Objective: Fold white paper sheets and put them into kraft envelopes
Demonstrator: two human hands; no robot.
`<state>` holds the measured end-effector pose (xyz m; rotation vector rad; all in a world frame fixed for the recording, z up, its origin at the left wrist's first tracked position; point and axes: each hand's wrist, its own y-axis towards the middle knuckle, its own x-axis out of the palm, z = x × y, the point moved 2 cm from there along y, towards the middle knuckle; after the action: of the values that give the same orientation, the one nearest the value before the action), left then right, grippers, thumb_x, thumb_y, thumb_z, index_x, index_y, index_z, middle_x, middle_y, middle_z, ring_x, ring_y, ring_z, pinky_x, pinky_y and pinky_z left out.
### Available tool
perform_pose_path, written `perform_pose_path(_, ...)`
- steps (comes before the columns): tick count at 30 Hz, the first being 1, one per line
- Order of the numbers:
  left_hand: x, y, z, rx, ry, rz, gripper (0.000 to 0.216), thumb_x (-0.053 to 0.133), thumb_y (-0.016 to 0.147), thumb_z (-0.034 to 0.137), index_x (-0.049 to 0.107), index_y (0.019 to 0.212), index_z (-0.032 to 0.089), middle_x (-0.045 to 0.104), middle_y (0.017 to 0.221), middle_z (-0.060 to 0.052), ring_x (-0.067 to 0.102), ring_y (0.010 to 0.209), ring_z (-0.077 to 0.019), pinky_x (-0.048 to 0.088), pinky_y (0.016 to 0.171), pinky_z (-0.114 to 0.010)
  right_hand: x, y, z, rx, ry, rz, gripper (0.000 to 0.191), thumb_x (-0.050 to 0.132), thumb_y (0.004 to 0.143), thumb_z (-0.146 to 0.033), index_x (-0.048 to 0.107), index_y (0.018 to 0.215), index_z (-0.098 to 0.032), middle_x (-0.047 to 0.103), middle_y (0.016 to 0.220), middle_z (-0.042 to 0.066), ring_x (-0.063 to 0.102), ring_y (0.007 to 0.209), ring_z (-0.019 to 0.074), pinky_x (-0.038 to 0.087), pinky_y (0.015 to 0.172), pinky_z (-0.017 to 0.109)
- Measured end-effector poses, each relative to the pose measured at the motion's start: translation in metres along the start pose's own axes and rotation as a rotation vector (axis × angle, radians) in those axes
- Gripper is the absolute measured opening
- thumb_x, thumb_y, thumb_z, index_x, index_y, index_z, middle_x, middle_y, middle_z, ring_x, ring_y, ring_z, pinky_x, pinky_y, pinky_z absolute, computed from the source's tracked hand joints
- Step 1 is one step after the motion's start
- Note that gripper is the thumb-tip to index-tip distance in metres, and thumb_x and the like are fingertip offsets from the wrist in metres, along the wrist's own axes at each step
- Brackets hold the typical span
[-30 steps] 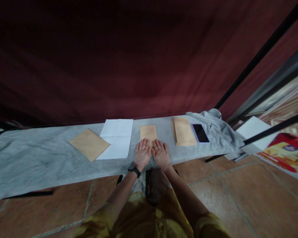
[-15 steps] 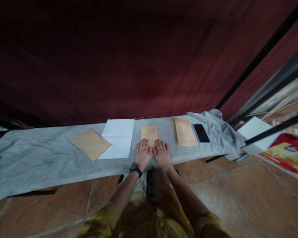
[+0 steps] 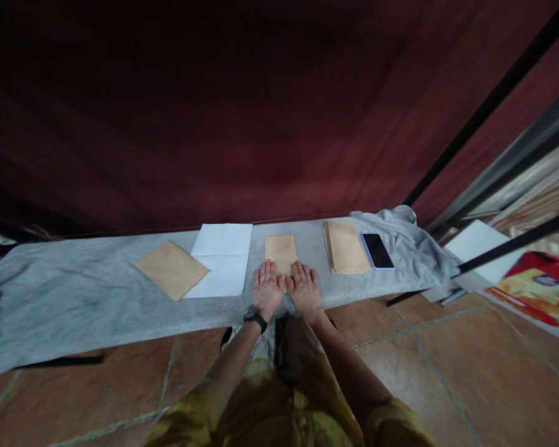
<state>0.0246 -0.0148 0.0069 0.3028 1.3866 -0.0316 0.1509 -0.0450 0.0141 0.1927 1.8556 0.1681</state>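
A brown paper envelope (image 3: 280,247) lies flat in the middle of the cloth-covered bench. My left hand (image 3: 268,290), with a black band on its wrist, rests palm down over the envelope's near left part, fingers stretched out. My right hand (image 3: 304,288) lies flat in the same way over the near right part. The thumbs come close together at the envelope's near end, which the hands partly hide. To the left, another brown envelope (image 3: 172,270) lies at a slant, overlapping a creased white sheet of paper (image 3: 223,261). A stack of brown envelopes (image 3: 345,248) sits to the right.
A smartphone (image 3: 377,251) lies right of the stack. Grey cloth (image 3: 97,285) covers the narrow bench, bunched at its right end. A dark red curtain (image 3: 279,124) hangs behind. Black metal bars (image 3: 484,112) and a red-and-yellow printed package (image 3: 540,285) are at the right.
Almost nothing differs. Both hands stay flat on the middle envelope, and the view has shifted very slightly.
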Motion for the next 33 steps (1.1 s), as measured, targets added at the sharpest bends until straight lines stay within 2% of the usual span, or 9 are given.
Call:
perform_pose_path(11,-0.0016,-0.0004,-0.0008,-0.098,0.005,0.002,0.062,0.025,0.103,0.040,0.036,0.151,0.003,0.035,0.158,-0.018,0.028,0.149,-0.0263,0.019,0.123,-0.044,0.0021,-0.0007,0.0011,0.010,-0.007,0.038,0.052,0.031,0.105,-0.034,0.042,0.150,-0.011,0.042,0.155,0.014,0.039,0.142,0.0295,0.019,0.119,0.050)
perform_pose_path(33,0.0003,0.0005,-0.0038,-0.104,-0.003,0.014,0.060,0.022,0.103,0.038,0.036,0.151,0.006,0.039,0.156,-0.017,0.029,0.149,-0.0253,0.021,0.122,-0.045,0.0026,-0.0006,0.0037,0.020,0.013,0.034,0.050,0.032,0.105,-0.032,0.041,0.150,-0.013,0.044,0.154,0.014,0.038,0.143,0.0262,0.020,0.119,0.049)
